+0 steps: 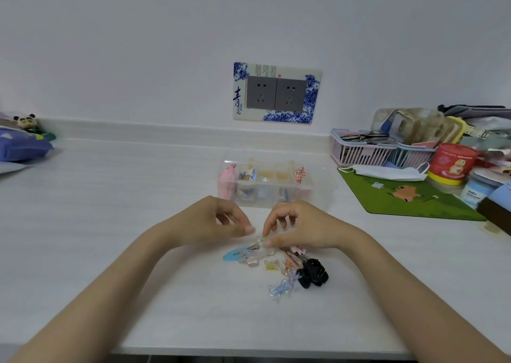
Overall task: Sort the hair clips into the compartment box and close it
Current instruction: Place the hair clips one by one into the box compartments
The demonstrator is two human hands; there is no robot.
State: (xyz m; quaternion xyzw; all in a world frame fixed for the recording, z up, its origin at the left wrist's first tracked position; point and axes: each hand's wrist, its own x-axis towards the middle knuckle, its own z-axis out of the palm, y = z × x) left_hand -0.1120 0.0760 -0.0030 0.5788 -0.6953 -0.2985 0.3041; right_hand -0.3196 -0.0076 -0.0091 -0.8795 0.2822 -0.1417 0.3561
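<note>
Firstly, left hand: raised over the bench, fingers curled, thumb and forefinger drawn together with their tips just beside the small clear clip; whether they touch it I cannot tell.
right hand: facing the left hand, thumb and forefinger pinching the small clear clip, the other fingers loosely bent above it.
small clear clip: held just above the far end of the pile, between the two hands.
pile of hair clips: on the bench, about midway between its front and back edges, under and just in front of the hands.
blue clip: at the pile's left end, lying flat.
yellow clip: in the pile's middle.
black claw clip: on the pile's right side, its bulkiest piece.
pale blue bow clips: the part of the pile nearest the bench's front edge.
compartment box: clear plastic, behind the hands toward the back edge; a pink piece fills its left compartment and patterned pieces show in others; whether it stands open I cannot tell.
green mat: right of the box, with a white face mask on its far edge.
pink basket: toward the back right corner, a red tub near it.
socket plate: on the wall above the back edge.
purple cushion: at the left edge.
</note>
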